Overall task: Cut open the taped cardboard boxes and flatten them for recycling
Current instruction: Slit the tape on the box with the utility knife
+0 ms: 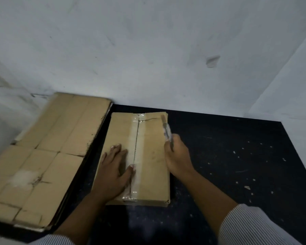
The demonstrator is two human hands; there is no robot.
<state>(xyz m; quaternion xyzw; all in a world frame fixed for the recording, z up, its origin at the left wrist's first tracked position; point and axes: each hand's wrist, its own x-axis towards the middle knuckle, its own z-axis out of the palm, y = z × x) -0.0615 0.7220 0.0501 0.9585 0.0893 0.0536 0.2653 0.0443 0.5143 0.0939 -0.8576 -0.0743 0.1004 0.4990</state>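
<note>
A brown cardboard box [152,156] lies flat on the dark table, with clear tape along its middle seam; a dark slit runs down the far half of that seam. My left hand [113,172] presses flat on the box's left flap, thumb on the tape. My right hand [177,156] grips a box cutter [167,130] at the box's right edge, its blade end pointing away toward the far right corner. The cutter is blurred.
A stack of flattened cardboard [48,156] lies on the left, leaning over the table's left edge. The dark table [237,165] is speckled with white bits on the right. A pale wall stands directly behind the table.
</note>
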